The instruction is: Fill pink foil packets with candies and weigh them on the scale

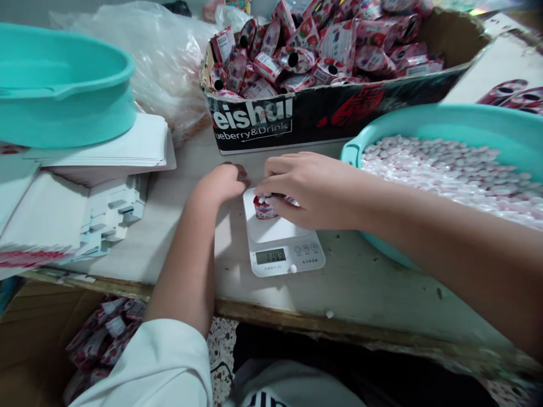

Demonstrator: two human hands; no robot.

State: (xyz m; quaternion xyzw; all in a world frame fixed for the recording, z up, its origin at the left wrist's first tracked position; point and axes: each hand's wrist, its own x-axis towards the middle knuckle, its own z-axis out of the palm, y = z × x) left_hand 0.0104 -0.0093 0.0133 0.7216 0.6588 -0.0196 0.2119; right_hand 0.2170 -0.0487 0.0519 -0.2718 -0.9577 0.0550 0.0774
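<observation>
A small white digital scale (282,240) sits on the table in front of me, its display lit. On its platform stands a small red-and-white pouch (265,208) with white candies at its mouth. My right hand (303,186) curls over the pouch, fingers closed on it. My left hand (223,183) is closed in a loose fist at the scale's left edge, touching the pouch side; what it holds is hidden.
A teal basin (428,121) of white-pink candies sits at right. A black cardboard box (314,116) full of red pouches stands behind the scale. Another teal basin (63,90) rests on stacked white flat cartons (106,164) at left. More pouches fill a box (102,339) below the table edge.
</observation>
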